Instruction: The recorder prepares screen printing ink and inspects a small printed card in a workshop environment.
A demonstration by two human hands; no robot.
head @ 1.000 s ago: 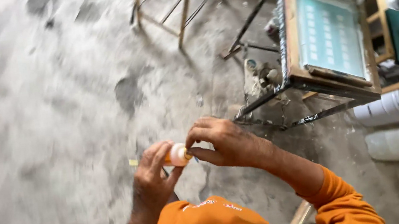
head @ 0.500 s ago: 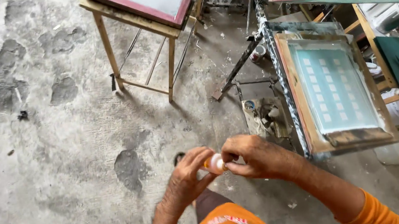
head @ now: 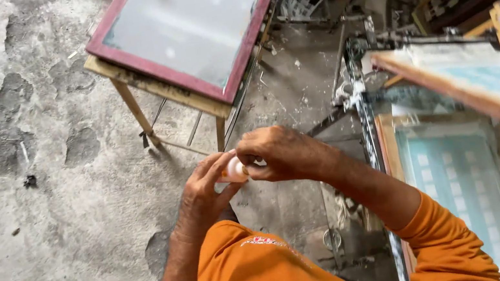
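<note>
Wooden stool point(head: 125, 89) on concrete floor point(head: 31, 256)

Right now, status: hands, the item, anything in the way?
Left hand and right hand both pinch a small white and orange tube. Held above the concrete floor. Red-framed screen on a wooden stand beyond, apart.

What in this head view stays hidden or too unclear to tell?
- Small white and orange object: mostly wrapped by the left hand and right hand; its kind is unclear.
- Red-framed screen: its top is cut off by the picture edge.
- Tilted wooden frame at right: motion-blurred and cut by the edge.
- Lower screen: its pattern is too blurred to make out.
</note>
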